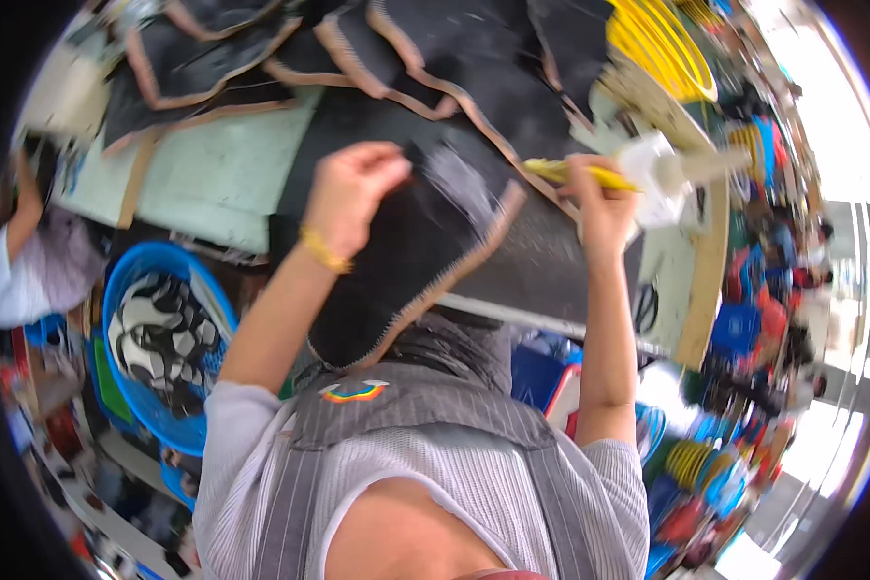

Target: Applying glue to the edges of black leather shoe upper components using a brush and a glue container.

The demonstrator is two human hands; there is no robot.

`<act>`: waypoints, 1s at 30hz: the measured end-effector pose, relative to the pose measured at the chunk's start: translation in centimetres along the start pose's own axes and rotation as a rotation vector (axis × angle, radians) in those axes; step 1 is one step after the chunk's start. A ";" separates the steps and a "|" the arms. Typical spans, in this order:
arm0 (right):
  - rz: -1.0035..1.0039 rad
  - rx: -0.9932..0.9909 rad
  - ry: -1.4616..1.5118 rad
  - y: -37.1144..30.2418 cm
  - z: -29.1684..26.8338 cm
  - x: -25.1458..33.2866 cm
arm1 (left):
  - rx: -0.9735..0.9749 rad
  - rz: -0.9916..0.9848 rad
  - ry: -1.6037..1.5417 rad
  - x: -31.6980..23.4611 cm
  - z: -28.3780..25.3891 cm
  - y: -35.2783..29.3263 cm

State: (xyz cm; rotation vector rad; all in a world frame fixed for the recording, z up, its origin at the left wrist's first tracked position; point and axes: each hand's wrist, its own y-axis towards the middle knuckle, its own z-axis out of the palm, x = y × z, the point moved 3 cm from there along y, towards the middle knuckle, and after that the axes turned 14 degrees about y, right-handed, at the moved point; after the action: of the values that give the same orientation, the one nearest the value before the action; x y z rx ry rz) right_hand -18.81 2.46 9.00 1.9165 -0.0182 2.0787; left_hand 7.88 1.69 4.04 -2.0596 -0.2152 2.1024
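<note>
My left hand [353, 188] is closed, its fingertips pinched at the upper left corner of a black shoe-upper piece [387, 261] with a stitched, pinkish-tan edge. The piece hangs over the table's near edge toward my lap. A whitish, shiny smear [459, 188] lies on its upper part. To the right, my right hand [597, 203] grips a slim yellow tool [609, 178] like a pen or brush, pointing left, apart from the piece. Just beyond that hand is a white bottle [655, 174] with a long pale nozzle, partly hidden.
Several more black pieces [493, 58] with tan edges overlap at the back of the pale green table [227, 184]. Yellow hoops [662, 48] stand at the back right. On the left, a blue basin [116, 290] holds black and white pieces, and another person's arm [24, 208] shows.
</note>
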 end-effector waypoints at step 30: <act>0.437 0.354 -0.075 6.6 9.2 -9.1 | 0.132 1.003 1.260 4.7 1.7 -5.2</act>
State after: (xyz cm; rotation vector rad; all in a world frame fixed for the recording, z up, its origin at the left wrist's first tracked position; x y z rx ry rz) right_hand -10.91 -7.77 2.44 2.3754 -0.0999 2.4155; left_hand 6.24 7.87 0.73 -3.2064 1.2625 0.5143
